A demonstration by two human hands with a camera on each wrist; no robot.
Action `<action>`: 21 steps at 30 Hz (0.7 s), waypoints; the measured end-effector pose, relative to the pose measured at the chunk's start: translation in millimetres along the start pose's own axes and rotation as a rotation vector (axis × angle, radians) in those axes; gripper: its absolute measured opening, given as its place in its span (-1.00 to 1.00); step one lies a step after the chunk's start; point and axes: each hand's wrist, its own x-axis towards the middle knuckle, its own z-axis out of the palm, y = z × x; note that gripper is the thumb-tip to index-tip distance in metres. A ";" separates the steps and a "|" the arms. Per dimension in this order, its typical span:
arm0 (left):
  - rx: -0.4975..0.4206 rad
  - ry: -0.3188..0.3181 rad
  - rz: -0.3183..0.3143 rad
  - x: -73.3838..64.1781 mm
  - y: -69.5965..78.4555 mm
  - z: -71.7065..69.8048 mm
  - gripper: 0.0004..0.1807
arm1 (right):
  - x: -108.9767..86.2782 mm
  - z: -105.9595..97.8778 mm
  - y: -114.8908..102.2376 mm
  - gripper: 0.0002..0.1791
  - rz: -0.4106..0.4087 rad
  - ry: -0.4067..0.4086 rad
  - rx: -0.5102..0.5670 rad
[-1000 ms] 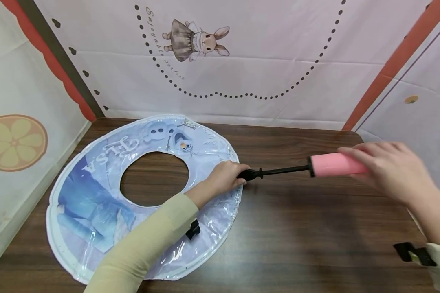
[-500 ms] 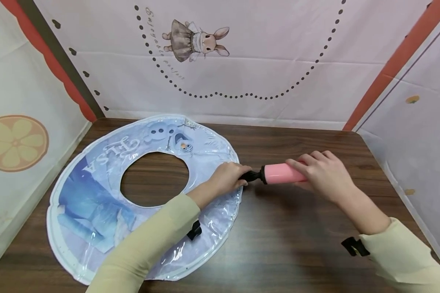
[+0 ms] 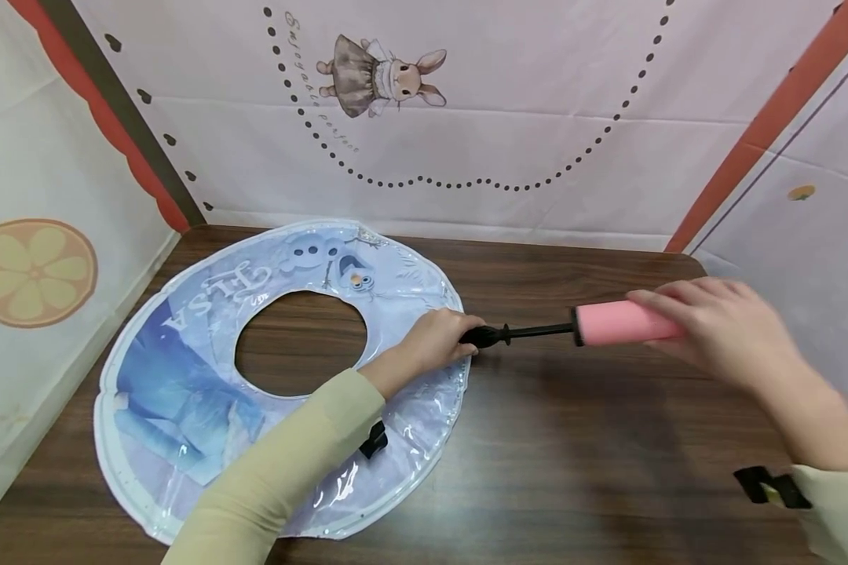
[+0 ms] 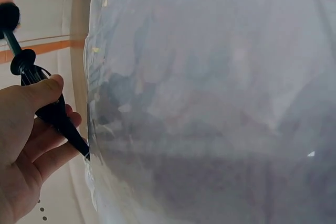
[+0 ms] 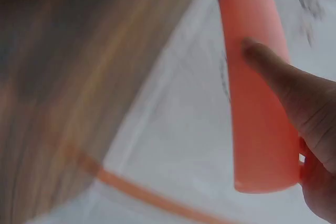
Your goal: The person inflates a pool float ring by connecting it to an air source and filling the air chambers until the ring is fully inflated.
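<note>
A pink hand pump [image 3: 618, 322] with a black rod lies across the space between both hands, its rod partly drawn out. My right hand [image 3: 728, 329] grips the pink barrel, and the right wrist view shows the thumb along the barrel [image 5: 257, 103]. My left hand [image 3: 434, 341] pinches the pump's black nozzle end [image 4: 50, 106] at the swim ring's outer edge. In the left wrist view the nozzle's tip meets the edge of the ring; the valve itself is hidden. The blue and white swim ring [image 3: 177, 377] lies puffed up, with a snowman print and lettering.
The ring rests on a dark wooden table [image 3: 537, 471]. Printed cloth walls [image 3: 537, 78] stand at the back and both sides. The left forearm in its pale sleeve [image 3: 290, 463] crosses over the ring.
Half a second ago the right hand pushed the barrel in close to the nozzle; now it has drawn it back to the right, baring the rod. The left hand stays put.
</note>
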 end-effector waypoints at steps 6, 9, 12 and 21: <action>0.011 -0.015 -0.017 3.3 3.7 -0.4 -0.62 | -5.4 -11.1 5.8 -0.25 0.016 -0.009 -0.030; 0.021 -0.014 -0.009 2.8 3.8 -0.8 -0.60 | 11.0 3.2 -13.6 -0.42 -0.051 -0.002 -0.044; 0.029 0.002 0.000 1.9 3.5 -1.2 -0.59 | 29.6 19.0 -34.3 -0.36 -0.093 0.014 -0.083; 0.009 0.023 0.002 2.6 3.7 -1.2 -0.61 | 42.6 36.8 -52.6 -0.32 -0.112 0.050 -0.104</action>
